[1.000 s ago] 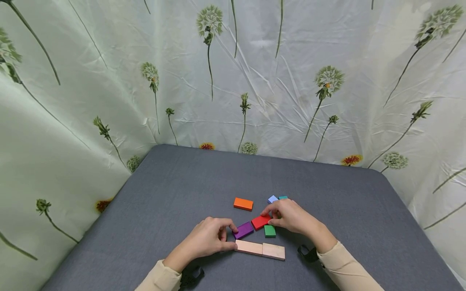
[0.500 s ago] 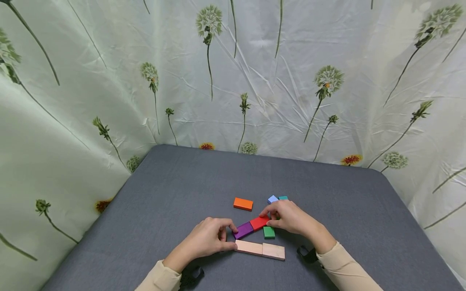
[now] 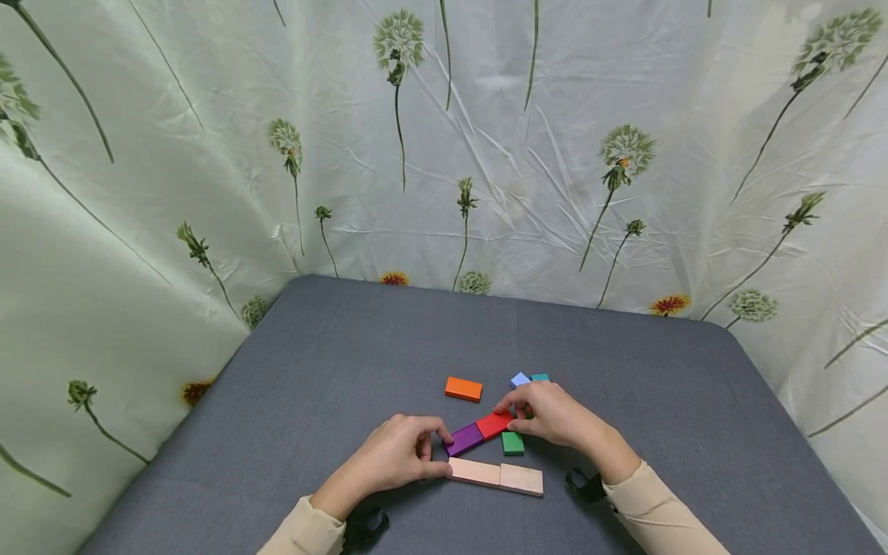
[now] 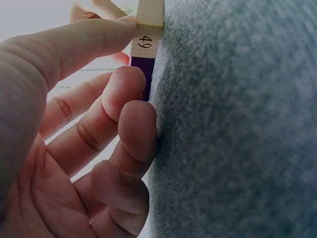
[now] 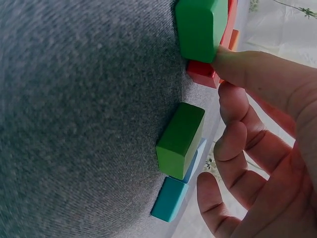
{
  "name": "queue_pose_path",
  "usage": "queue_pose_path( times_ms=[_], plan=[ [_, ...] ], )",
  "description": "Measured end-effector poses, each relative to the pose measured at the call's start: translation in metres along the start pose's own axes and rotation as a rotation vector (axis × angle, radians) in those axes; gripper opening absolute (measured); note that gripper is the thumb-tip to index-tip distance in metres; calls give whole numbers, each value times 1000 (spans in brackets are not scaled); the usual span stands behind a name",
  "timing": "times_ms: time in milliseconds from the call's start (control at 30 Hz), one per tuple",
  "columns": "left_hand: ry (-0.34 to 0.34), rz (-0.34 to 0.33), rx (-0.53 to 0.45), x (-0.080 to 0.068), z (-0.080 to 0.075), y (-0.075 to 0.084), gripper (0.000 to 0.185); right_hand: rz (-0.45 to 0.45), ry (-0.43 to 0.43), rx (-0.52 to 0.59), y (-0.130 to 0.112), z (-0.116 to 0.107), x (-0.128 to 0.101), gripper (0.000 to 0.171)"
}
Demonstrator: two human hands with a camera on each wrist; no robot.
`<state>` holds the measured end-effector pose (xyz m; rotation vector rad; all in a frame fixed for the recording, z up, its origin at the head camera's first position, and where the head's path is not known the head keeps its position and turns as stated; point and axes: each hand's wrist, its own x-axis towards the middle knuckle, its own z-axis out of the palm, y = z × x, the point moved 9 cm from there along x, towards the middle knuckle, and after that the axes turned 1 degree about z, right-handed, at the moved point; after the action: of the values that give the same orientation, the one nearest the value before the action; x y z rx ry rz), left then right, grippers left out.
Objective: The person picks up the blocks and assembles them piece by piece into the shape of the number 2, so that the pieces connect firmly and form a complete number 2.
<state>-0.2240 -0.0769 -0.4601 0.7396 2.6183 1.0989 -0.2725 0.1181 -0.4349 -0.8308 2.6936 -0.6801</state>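
Note:
In the head view a purple block [image 3: 466, 438] and a red block [image 3: 492, 425] lie end to end on a slant. My right hand [image 3: 558, 415] pinches the red block by its right end between thumb and index finger. At the purple block's left end rests the index finger of my left hand [image 3: 388, 456], its thumb touching the end of a plain wooden block [image 3: 475, 472]. That block, marked 49 in the left wrist view, meets a second plain block [image 3: 522, 479]. A green block [image 3: 512, 443] sits just below the red one.
An orange block [image 3: 463, 388] lies farther back. Beyond my right hand are a light blue block [image 3: 519, 380] and a teal block [image 5: 169, 199]; another green block [image 5: 181, 141] stands beside them in the right wrist view. Grey cloth [image 3: 333, 370] covers the table.
The red block has moved slightly left under my right hand, closing its gap with the purple block. The nearby green block has shifted slightly down and left. My left hand has stayed in place.

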Motion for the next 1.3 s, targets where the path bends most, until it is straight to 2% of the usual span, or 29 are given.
queue_pose_path(
  times_ms=[433,667,967,1300],
  plan=[
    [-9,-22,7,-1,0,0,28,-7,-3,-10,1,4,0,24],
    [-8,-11,13,-1,0,1,29,-10,5,5,0,3,-3,22],
    [4,3,6,-1,0,1,29,-5,44,-15,-2,1,-9,40],
    [3,0,9,0,0,-1,28,-11,50,-34,-4,3,-11,46]
  ],
)
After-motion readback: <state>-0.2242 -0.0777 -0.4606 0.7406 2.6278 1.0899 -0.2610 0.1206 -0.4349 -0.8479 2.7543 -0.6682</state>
